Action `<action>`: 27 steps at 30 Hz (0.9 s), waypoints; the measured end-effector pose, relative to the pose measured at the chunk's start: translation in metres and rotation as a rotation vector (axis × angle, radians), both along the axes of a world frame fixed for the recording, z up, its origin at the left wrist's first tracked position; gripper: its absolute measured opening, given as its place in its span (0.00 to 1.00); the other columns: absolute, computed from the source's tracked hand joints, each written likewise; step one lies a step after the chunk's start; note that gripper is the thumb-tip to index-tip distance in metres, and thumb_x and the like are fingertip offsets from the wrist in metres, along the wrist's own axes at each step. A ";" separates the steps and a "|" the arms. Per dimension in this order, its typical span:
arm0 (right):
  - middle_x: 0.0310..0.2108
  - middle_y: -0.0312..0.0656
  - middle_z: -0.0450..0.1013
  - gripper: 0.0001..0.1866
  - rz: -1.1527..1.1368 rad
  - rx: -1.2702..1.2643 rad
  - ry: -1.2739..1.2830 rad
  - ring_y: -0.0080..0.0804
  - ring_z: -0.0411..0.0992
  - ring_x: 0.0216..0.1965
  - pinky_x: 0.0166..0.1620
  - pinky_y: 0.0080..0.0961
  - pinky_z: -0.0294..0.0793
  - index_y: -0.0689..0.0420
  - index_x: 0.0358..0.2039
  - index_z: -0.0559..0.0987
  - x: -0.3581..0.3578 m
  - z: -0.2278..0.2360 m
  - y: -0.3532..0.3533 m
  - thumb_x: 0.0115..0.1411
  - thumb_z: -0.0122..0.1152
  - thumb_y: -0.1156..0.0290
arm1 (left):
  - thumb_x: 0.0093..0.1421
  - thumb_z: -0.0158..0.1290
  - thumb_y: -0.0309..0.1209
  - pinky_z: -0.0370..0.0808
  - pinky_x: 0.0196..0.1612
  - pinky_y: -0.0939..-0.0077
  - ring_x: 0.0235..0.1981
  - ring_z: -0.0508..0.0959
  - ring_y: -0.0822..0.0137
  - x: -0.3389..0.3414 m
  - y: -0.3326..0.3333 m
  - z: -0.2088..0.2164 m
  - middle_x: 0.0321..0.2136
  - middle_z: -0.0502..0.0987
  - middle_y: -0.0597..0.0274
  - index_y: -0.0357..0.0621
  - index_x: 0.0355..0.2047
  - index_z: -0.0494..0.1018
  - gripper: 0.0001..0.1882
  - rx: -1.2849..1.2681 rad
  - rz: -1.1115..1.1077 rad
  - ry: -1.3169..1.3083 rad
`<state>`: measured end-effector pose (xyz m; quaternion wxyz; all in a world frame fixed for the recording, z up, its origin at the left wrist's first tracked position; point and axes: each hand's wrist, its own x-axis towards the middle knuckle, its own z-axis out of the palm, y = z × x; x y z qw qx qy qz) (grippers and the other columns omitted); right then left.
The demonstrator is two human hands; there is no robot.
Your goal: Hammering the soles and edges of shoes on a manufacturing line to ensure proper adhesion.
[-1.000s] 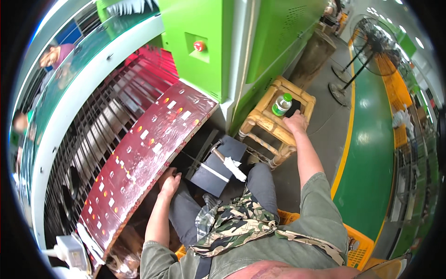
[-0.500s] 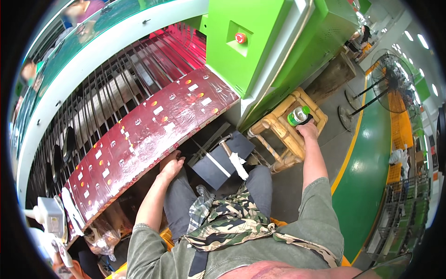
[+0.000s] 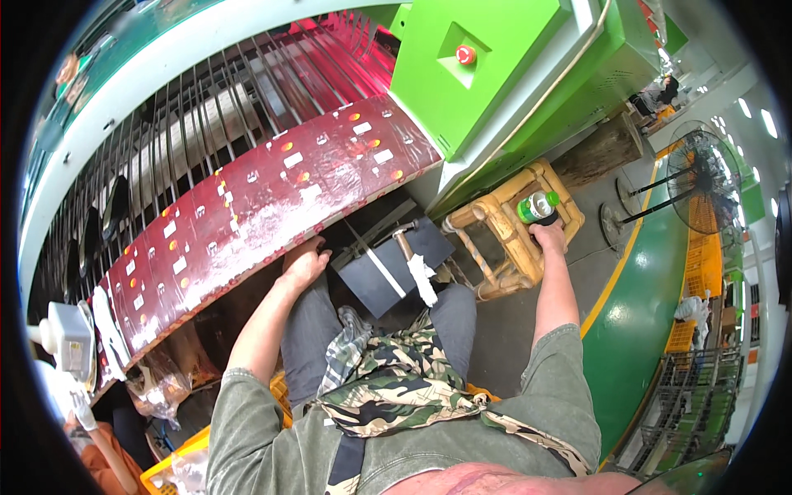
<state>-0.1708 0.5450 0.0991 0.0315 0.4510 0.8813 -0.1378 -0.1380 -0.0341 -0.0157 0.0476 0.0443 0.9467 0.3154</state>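
My left hand (image 3: 307, 264) is at the front edge of a long board covered in dark red patterned sheet (image 3: 272, 194) under shiny clear film. Its fingers are curled, and what they may hold is hidden. On the right, my right hand (image 3: 549, 237) reaches to a bamboo stool (image 3: 505, 235). Its fingers close round a small black thing (image 3: 546, 220) too covered to name. Touching that, or just beside it, is a bottle with a green cap and green label (image 3: 537, 206). Between my knees a hammer (image 3: 403, 244), white wrapping on its handle, rests on a dark box with a white strap (image 3: 375, 276).
A green machine cabinet (image 3: 483, 99) with a red button stands ahead, beside metal rollers (image 3: 186, 124) under red light. A white jug (image 3: 70, 338) is at the board's left end, near another person's gloved hand (image 3: 82, 410). Fans (image 3: 701, 173) stand right.
The view has shifted slightly, so the machine and stool appear a little further right. Both hands keep their places at the board and by the bottle. The other person's gloved hand has moved.
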 end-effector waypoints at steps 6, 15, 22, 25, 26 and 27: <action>0.39 0.49 0.78 0.38 -0.083 -0.176 0.364 0.38 0.78 0.37 0.41 0.36 0.75 0.60 0.54 0.71 0.021 -0.026 0.070 0.40 0.68 0.60 | 0.57 0.60 0.38 0.77 0.51 0.61 0.46 0.81 0.49 -0.010 0.007 -0.005 0.43 0.81 0.44 0.36 0.47 0.76 0.21 0.022 -0.044 0.003; 0.26 0.33 0.70 0.23 -0.226 -0.687 0.675 0.23 0.69 0.23 0.22 0.22 0.64 0.55 0.46 0.73 0.126 -0.012 0.046 0.48 0.66 0.67 | 0.56 0.61 0.37 0.77 0.48 0.60 0.42 0.82 0.51 0.008 0.002 0.010 0.38 0.82 0.45 0.38 0.44 0.78 0.19 0.018 -0.023 0.112; 0.57 0.52 0.66 0.45 0.058 -0.804 0.937 0.32 0.70 0.48 0.45 0.24 0.73 0.60 0.67 0.63 0.212 -0.010 -0.099 0.45 0.67 0.77 | 0.61 0.59 0.34 0.79 0.46 0.70 0.41 0.84 0.63 0.041 0.042 -0.004 0.39 0.83 0.54 0.39 0.46 0.78 0.16 0.731 0.047 0.105; 0.59 0.50 0.65 0.47 0.247 -0.962 0.924 0.41 0.63 0.63 0.65 0.38 0.64 0.65 0.66 0.62 0.215 -0.027 -0.179 0.43 0.68 0.77 | 0.68 0.52 0.38 0.75 0.51 0.71 0.43 0.82 0.64 0.079 0.096 0.003 0.45 0.80 0.53 0.34 0.51 0.75 0.20 1.265 -0.067 -0.219; 0.60 0.50 0.65 0.48 0.329 -0.946 0.876 0.42 0.63 0.64 0.67 0.38 0.61 0.64 0.67 0.61 0.214 -0.016 -0.216 0.42 0.69 0.77 | 0.70 0.49 0.42 0.74 0.53 0.70 0.45 0.81 0.64 0.097 0.112 0.015 0.48 0.79 0.52 0.35 0.54 0.72 0.22 1.385 -0.048 -0.321; 0.56 0.48 0.69 0.47 0.377 -0.985 0.861 0.41 0.68 0.58 0.63 0.36 0.66 0.64 0.65 0.64 0.214 -0.019 -0.242 0.41 0.72 0.76 | 0.72 0.46 0.45 0.72 0.55 0.69 0.48 0.80 0.64 0.110 0.123 0.024 0.50 0.78 0.51 0.35 0.56 0.70 0.25 1.505 -0.029 -0.423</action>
